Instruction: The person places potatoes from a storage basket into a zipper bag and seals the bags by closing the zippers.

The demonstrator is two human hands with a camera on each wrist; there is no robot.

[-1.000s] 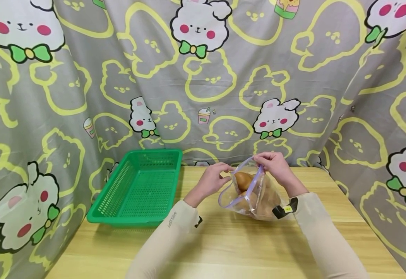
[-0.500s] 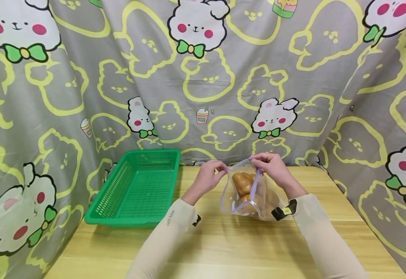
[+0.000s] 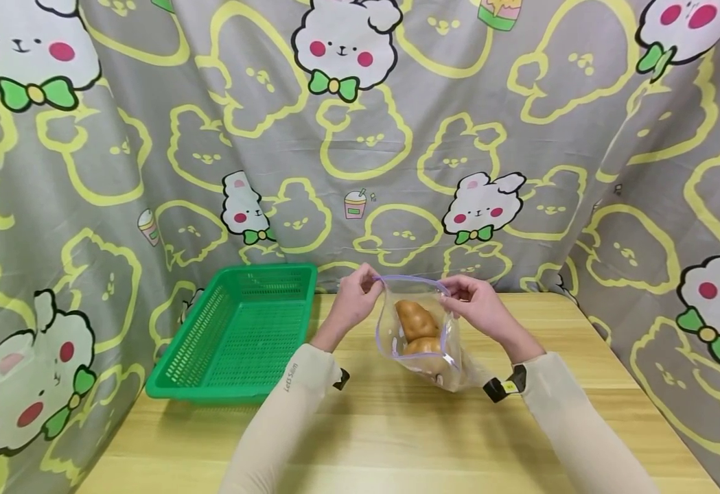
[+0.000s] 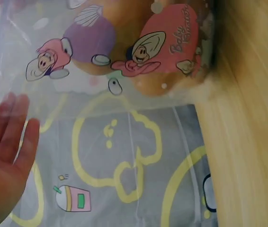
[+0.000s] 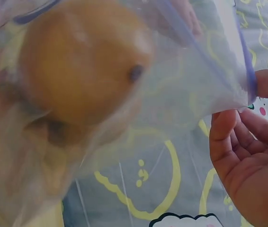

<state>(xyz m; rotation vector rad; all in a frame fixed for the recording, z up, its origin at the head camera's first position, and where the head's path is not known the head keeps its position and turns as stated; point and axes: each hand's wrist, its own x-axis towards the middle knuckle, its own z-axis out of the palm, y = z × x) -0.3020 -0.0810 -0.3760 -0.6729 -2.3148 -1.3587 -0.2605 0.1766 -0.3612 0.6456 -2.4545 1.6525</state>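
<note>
A clear zip bag [image 3: 452, 374] with a purple rim lies tilted on the table, its mouth spread wide toward the left. Inside are several smooth brown, pear-like fruits [image 3: 417, 319]; one fruit [image 5: 84, 56] shows a dark spot in the right wrist view. My left hand [image 3: 355, 298] pinches the rim at its far left. On the right side, my right hand [image 3: 480, 309] grips the rim between thumb and index finger. Cartoon prints on the bag [image 4: 89, 45] face the left wrist camera, with the left hand [image 4: 6, 161] at the bag's edge.
To the left stands a green plastic basket [image 3: 233, 392] with slotted walls and nothing in it. The wooden table [image 3: 384, 439] meets a patterned grey curtain [image 3: 310, 137] at the back and sides.
My left hand has taken hold of the rim and drawn it left. The bag's mouth has widened and turned, showing more of the fruits. The right hand has shifted slightly left and down.
</note>
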